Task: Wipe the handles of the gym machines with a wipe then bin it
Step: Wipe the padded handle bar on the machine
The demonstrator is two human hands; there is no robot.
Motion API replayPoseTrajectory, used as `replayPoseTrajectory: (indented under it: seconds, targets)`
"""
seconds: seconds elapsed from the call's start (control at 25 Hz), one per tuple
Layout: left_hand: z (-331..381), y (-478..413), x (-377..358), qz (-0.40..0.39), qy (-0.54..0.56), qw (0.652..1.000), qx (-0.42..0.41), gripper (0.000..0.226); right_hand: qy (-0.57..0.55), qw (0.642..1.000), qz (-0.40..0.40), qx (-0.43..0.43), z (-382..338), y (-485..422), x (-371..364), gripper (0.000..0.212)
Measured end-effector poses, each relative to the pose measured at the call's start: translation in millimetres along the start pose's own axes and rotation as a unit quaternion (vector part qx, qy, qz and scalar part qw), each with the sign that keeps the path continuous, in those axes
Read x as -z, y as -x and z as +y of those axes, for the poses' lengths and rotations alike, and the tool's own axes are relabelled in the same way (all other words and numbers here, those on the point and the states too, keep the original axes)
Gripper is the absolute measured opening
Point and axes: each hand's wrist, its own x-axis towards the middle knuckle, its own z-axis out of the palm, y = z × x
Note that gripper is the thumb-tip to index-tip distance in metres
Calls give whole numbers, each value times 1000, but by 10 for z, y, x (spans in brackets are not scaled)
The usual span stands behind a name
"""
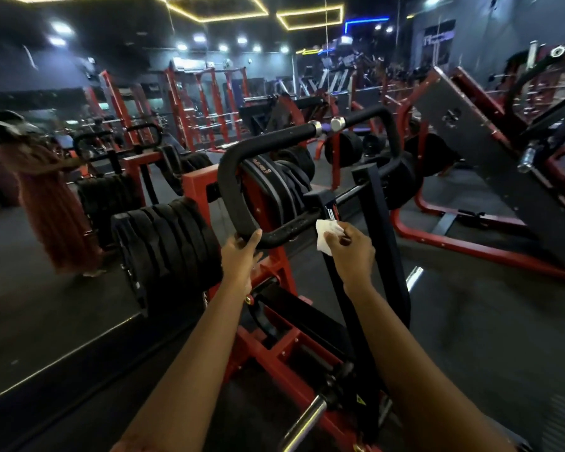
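1. Gripping the lower bend of the black looped handle (232,177) with the left hand (242,252), fingers curled over the bar.
2. Pinching a white wipe (327,234) between thumb and fingers of the right hand (351,252); wipe held just beside the handle's right end, in front of a black upright post (377,223); contact with the handle unclear.
3. Behind and left of the handle, stacked black weight plates (163,243) on a red frame (274,337).
4. Pale lettering (263,167) on a plate inside the loop and a red-and-white label (331,214) on the post: both too blurred to read.
5. Far left, a person (46,203) in a long reddish garment, well apart.
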Motion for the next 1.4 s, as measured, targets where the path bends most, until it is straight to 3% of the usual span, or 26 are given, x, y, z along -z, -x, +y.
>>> replayPoseTrajectory:
  seconds: [0.24, 0.44, 0.68, 0.84, 0.96, 1.12, 1.24, 1.4]
  targets:
    - [2, -34, 90, -25, -32, 999, -24, 23, -6, 997, 67, 24, 78, -358, -141, 24]
    - [8, -52, 115, -29, -29, 999, -31, 16, 114, 984, 9, 138, 70, -566, -360, 20]
    - [-2, -74, 143, -39, -25, 998, -42, 15, 60, 991, -30, 118, 182, -292, -640, 27]
    - [-29, -77, 155, -34, -33, 998, -48, 15, 63, 976, -93, 187, 240, 81, -742, 24]
    - [-30, -70, 158, -38, -29, 998, -49, 17, 104, 973, -64, 197, 168, -316, -514, 22]
    - [-47, -89, 170, -41, -25, 997, -53, 16, 329, 899, -126, 261, 12, -781, -460, 22]
    - [-88, -93, 182, -29, -42, 997, -60, 20, 331, 874, -173, 312, -27, -490, -656, 23]
    - [-82, -70, 188, -37, -43, 997, -59, 43, 312, 840, -201, 396, -25, -348, -597, 25]
